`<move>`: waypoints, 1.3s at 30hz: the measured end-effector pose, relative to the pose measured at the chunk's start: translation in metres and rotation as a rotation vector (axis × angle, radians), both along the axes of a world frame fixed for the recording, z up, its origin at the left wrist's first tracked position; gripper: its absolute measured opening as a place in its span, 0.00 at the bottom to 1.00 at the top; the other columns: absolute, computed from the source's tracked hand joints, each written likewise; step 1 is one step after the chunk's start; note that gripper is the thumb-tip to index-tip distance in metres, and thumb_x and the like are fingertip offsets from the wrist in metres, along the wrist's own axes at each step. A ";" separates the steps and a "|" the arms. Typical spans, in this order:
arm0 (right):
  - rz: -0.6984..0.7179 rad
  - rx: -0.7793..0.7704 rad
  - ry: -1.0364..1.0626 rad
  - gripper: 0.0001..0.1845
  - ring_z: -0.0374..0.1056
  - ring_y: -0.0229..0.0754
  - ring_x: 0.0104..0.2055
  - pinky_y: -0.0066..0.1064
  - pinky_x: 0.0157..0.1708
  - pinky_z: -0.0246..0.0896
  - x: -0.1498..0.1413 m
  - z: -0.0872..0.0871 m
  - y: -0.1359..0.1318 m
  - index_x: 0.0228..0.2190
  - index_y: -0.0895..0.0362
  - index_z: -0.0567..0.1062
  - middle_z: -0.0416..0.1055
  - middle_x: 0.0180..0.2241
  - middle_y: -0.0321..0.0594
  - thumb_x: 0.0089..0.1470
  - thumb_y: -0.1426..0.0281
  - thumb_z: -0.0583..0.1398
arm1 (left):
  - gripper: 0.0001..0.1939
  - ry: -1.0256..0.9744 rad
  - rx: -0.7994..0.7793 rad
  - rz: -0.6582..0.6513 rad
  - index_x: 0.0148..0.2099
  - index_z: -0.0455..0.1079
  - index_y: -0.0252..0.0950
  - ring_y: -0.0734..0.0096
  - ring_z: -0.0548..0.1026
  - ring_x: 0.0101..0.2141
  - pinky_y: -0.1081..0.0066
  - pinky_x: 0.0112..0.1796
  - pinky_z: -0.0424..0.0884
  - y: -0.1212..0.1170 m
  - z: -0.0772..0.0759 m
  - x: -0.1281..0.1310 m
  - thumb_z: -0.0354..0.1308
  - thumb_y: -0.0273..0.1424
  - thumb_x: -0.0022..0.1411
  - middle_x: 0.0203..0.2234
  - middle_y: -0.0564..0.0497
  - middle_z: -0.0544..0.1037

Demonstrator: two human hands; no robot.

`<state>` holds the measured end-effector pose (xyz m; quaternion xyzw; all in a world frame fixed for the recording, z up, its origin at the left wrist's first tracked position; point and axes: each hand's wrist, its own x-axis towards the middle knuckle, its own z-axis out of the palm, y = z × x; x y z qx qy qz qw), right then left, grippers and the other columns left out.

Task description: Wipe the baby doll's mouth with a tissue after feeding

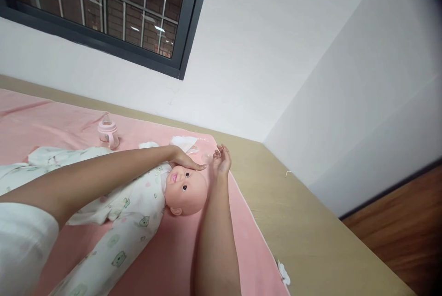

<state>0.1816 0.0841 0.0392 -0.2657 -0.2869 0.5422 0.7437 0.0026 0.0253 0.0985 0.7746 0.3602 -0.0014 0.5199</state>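
A baby doll (pixel 191 192) in a white sleepsuit (pixel 133 201) with green bear prints lies on its back on a pink cloth (pixel 172 254), head to the right. My left hand (pixel 186 158) reaches across the doll's body and rests along the far side of its head, fingers stretched out. Past the crown of the head, my right hand (pixel 222 160) is raised with its fingers loosely bent and apart, nothing visible in them. Between the two hands lies a small clear object (pixel 206 159), too small to name. Just behind my left hand is a white wipe or tissue packet (pixel 184 142).
A pink-lidded baby bottle (pixel 108 132) with a handle stands on the cloth at the back left. Beyond the cloth runs a tan surface (pixel 286 222) up to white walls. A small white item (pixel 283 273) sits at the cloth's right edge. A barred window (pixel 181 63) is above.
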 end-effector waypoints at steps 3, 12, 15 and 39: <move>-0.137 -0.052 -0.001 0.13 0.66 0.30 0.26 0.20 0.25 0.56 0.004 -0.002 0.004 0.34 0.58 0.71 0.74 0.30 0.35 0.42 0.69 0.60 | 0.43 0.166 -0.163 0.017 0.57 0.70 0.36 0.50 0.70 0.55 0.62 0.50 0.71 0.001 0.005 -0.002 0.49 0.65 0.53 0.55 0.39 0.74; -0.410 -0.027 -0.331 0.10 0.67 0.33 0.31 0.21 0.28 0.58 -0.003 -0.014 0.009 0.31 0.59 0.73 0.73 0.29 0.36 0.44 0.68 0.56 | 0.27 0.022 0.334 0.077 0.52 0.70 0.31 0.60 0.74 0.47 0.70 0.44 0.69 -0.007 0.028 -0.035 0.54 0.48 0.60 0.49 0.39 0.76; -0.344 0.042 -0.361 0.09 0.69 0.33 0.31 0.22 0.28 0.60 -0.010 -0.019 0.014 0.31 0.58 0.73 0.73 0.29 0.36 0.45 0.68 0.57 | 0.19 -0.030 0.546 0.167 0.46 0.73 0.33 0.63 0.73 0.44 0.72 0.42 0.66 -0.025 0.036 -0.052 0.54 0.42 0.61 0.45 0.45 0.77; 0.499 -0.117 -0.463 0.21 0.76 0.41 0.34 0.39 0.48 0.72 -0.047 -0.043 0.016 0.41 0.59 0.77 0.76 0.29 0.38 0.41 0.71 0.68 | 0.15 -0.141 0.709 0.567 0.36 0.74 0.37 0.67 0.74 0.32 0.74 0.32 0.63 -0.099 0.048 -0.120 0.53 0.43 0.64 0.30 0.53 0.78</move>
